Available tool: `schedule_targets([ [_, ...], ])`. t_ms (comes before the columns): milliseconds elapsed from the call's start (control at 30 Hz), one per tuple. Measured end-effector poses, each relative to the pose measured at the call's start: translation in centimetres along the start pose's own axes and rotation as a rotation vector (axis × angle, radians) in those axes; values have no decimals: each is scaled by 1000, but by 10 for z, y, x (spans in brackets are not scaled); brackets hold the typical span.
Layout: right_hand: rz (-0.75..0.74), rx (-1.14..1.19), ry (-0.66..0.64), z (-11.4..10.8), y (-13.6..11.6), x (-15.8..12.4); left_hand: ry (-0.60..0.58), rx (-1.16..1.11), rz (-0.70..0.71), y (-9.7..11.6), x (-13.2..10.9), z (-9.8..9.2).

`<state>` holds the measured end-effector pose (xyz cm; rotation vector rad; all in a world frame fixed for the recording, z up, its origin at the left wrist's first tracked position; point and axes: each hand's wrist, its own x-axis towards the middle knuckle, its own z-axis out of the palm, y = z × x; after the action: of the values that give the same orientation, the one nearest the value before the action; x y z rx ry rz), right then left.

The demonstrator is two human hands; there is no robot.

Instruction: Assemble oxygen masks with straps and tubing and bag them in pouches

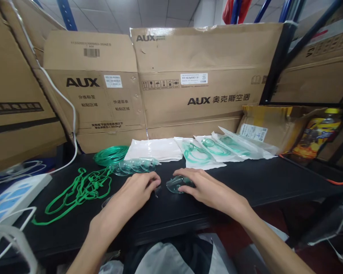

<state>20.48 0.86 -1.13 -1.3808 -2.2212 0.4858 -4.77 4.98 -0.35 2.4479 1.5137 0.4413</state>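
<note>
My right hand (pixel 201 182) is closed around a clear green-tinted oxygen mask (pixel 173 185), thumb and fingers on its shell, low over the black tabletop. To its left, my left hand (pixel 140 186) pinches a small, thin, shiny piece (pixel 157 191) whose kind I cannot make out. Just behind the left hand lies a row of nested clear masks (pixel 134 166). Green elastic straps (pixel 87 186) are heaped on the left, some running to those masks. Behind them rests a coil of green tubing (pixel 111 155).
A stack of white pouches (pixel 153 149) lies at the back. Beside it are several pouches with masks and tubing (pixel 198 154). Cardboard (pixel 188 91) walls the rear. A power strip (pixel 14 198) with white cables sits left, a drink bottle (pixel 316 133) right.
</note>
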Motion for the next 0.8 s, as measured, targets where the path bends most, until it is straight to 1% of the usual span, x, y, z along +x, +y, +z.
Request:
schedule_targets([
  [67,17,5,-25,-1,4,0,-20,-74,-5,-7,-7,-4],
  [133,26,3,-37,-1,8,1,-75,-162,25,-15,-13,-8],
  [200,29,1,-42,-2,10,2,-115,-215,78,-21,-16,-7],
  [267,30,3,-39,-1,11,3,-112,-209,114,-22,-15,-3],
  [400,57,12,-23,0,9,5,-34,-182,212,-13,-10,3],
  [500,63,0,-28,0,7,4,21,-197,302,-4,-11,3],
  [567,49,-11,-36,0,6,3,47,-186,338,1,-13,1],
  [667,34,-17,-47,1,4,2,58,-159,360,6,-16,-1],
  [800,35,-19,-33,3,0,1,48,-163,344,13,-19,-3],
])
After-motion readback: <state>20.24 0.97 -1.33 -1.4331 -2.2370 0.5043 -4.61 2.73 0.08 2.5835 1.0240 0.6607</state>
